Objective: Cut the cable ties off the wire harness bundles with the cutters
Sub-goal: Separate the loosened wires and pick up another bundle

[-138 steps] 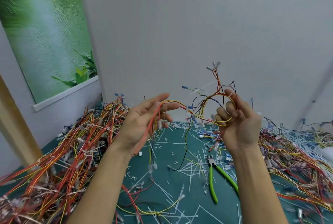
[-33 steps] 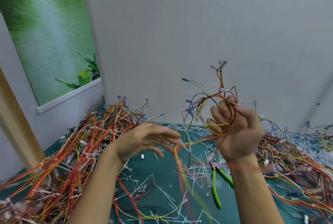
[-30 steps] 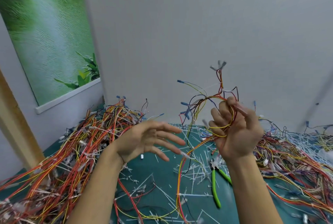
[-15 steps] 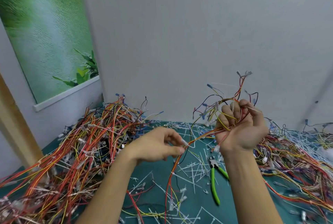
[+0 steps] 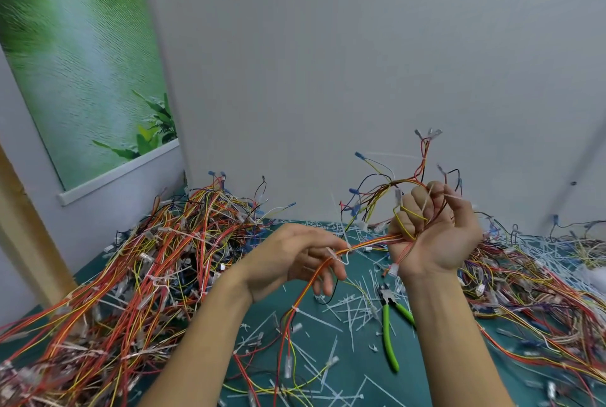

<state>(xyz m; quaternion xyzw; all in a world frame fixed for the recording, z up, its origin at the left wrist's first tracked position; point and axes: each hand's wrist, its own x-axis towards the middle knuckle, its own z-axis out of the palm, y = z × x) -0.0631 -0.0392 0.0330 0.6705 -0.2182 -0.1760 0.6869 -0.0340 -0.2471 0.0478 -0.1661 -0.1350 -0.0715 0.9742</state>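
Head view showed the right hand (image 5: 436,236) curled round the wire bundle (image 5: 372,243), raised over the counter (image 5: 360,370); left hand (image 5: 295,259) fingers pinched a cable tie (image 5: 337,254) on its stretched strand. Cutters (image 5: 390,331) lay idle below. Tugging the tie instead might strain wires.

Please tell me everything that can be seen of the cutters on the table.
The cutters lie flat on the teal table, with the small dark metal head pointing away from the person. The two bright green handles, which look plastic-coated, spread in a narrow V toward the person. The right forearm hides the end of one handle. White cut tie pieces lie around them. Neither hand touches them.
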